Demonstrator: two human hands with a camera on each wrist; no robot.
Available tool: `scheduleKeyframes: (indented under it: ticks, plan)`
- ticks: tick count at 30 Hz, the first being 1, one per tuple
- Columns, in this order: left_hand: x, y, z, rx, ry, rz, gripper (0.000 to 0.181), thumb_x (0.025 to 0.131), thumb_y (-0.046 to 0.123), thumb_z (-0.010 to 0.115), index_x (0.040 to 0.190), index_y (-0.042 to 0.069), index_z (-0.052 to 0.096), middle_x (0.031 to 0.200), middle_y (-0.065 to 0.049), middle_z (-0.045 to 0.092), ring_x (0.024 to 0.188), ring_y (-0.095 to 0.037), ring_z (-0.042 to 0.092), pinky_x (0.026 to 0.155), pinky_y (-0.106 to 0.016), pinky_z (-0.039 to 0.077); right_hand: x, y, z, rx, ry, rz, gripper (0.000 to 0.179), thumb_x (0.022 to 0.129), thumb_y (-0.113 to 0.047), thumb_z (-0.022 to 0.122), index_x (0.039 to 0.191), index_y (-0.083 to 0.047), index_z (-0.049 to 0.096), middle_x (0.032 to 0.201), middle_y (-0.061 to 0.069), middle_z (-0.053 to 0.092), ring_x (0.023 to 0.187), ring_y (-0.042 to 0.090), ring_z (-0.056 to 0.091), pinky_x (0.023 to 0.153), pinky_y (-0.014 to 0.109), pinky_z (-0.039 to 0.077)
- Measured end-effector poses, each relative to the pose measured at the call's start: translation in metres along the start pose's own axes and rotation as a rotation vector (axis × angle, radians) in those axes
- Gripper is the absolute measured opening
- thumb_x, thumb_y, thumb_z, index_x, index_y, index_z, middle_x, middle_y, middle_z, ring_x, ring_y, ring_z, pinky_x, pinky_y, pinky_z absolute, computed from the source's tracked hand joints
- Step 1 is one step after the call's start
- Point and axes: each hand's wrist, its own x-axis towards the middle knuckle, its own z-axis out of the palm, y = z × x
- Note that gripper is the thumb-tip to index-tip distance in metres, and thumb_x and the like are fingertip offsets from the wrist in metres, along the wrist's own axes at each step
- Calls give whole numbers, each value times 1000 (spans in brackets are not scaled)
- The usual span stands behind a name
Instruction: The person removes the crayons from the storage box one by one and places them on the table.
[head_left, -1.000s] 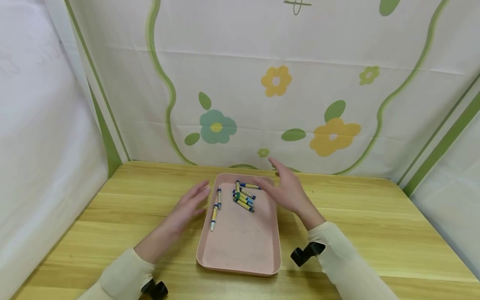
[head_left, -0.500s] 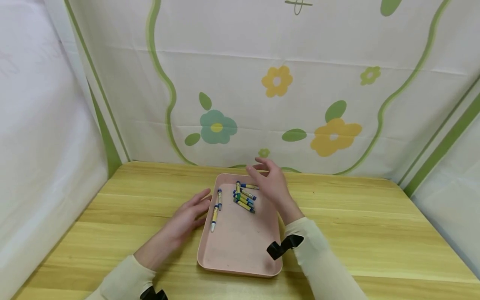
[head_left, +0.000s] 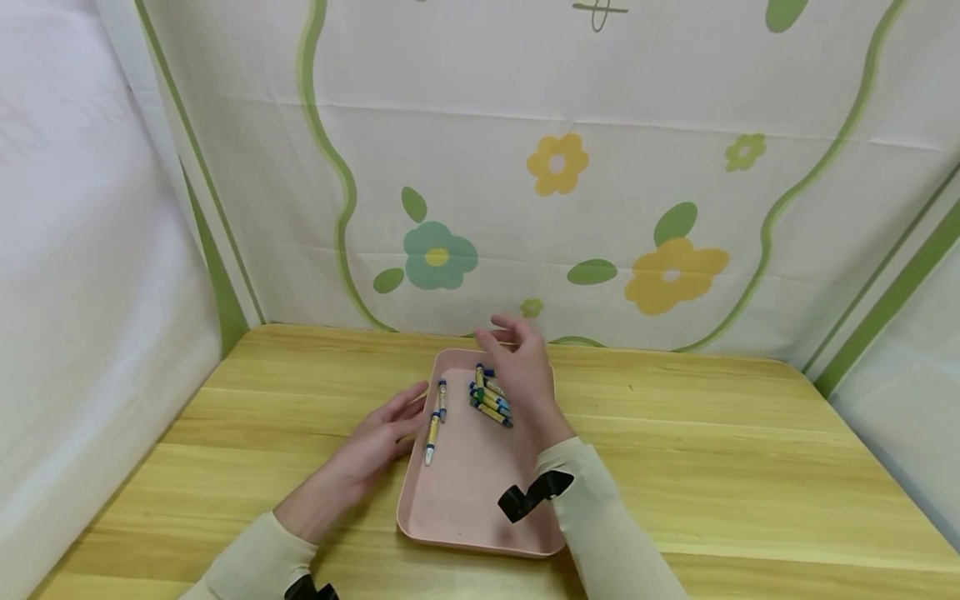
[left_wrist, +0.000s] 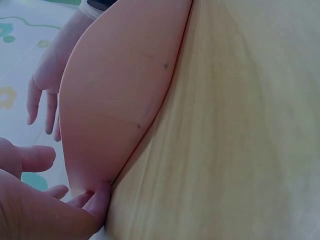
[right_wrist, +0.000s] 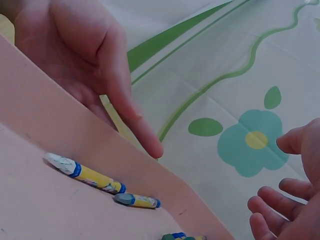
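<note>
A pink tray (head_left: pixel 465 508) lies lengthwise on the table. My left hand (head_left: pixel 378 437) is at its left wall; in the left wrist view its fingertips (left_wrist: pixel 101 202) touch the outer wall low down. Over the tray's far right part hovers my right hand (head_left: pixel 522 371), fingers loosely bent and holding nothing. Beneath and left of it lie several crayons (head_left: pixel 489 404) in a small pile, partly hidden by the hand. Along the left inner wall, a white crayon (right_wrist: pixel 97 179) and a grey crayon (right_wrist: pixel 137 201) lie end to end, in yellow wrappers with blue bands.
The wooden table (head_left: pixel 720 467) extends to both sides of the tray. A white cloth with printed flowers (head_left: pixel 441 255) hangs behind its far edge, and a plain white cloth (head_left: pixel 90 250) hangs on the left. A black wrist camera (head_left: pixel 534 496) overhangs the tray's right side.
My right hand has moved left from beside the tray's right rim to over its far right part, covering some crayons. My left hand has come slightly closer to the left wall.
</note>
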Motion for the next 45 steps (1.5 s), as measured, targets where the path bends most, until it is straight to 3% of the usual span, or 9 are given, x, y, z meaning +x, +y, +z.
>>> scheduleKeyframes:
  ticks: [4,11,24,32,41,45]
  plan:
    - [0,-2,1,2,0,-1,64,110,13,52,169,16,27,176,-16,25,164,-35,24,130,-56,29,-2,5,1,15,18,18,50,97,-48,74,142,-29,63,131,-2,67,121,22,65,101,42,55]
    - [1,-5,-1,4,-20,14,64,110,10,50,170,14,26,175,-18,27,161,-37,29,130,-54,28,-1,10,1,38,53,-4,43,100,-41,74,137,-21,67,128,2,67,119,23,61,98,40,52]
    - [2,-3,1,32,-33,10,65,109,6,49,169,16,27,175,-19,27,161,-38,30,129,-55,30,-3,13,0,-156,106,31,35,97,-41,77,126,-21,73,112,-2,72,105,20,67,91,37,55]
    - [3,-2,2,39,-31,6,66,108,4,49,169,16,28,175,-18,27,161,-38,30,128,-53,31,-3,13,2,-319,121,58,31,96,-46,77,123,-30,74,107,-12,73,102,15,69,90,38,56]
    - [4,-2,0,46,-36,13,66,108,4,49,169,15,28,175,-19,27,161,-37,30,126,-49,33,-3,22,9,-483,163,7,33,93,-45,81,122,-30,79,101,-16,76,96,10,71,87,36,61]
    - [4,-3,-1,50,-43,17,67,108,4,49,170,15,27,175,-19,27,161,-37,31,121,-41,39,-3,25,10,-474,139,-3,29,93,-38,83,118,-25,80,102,-11,78,92,11,72,82,34,62]
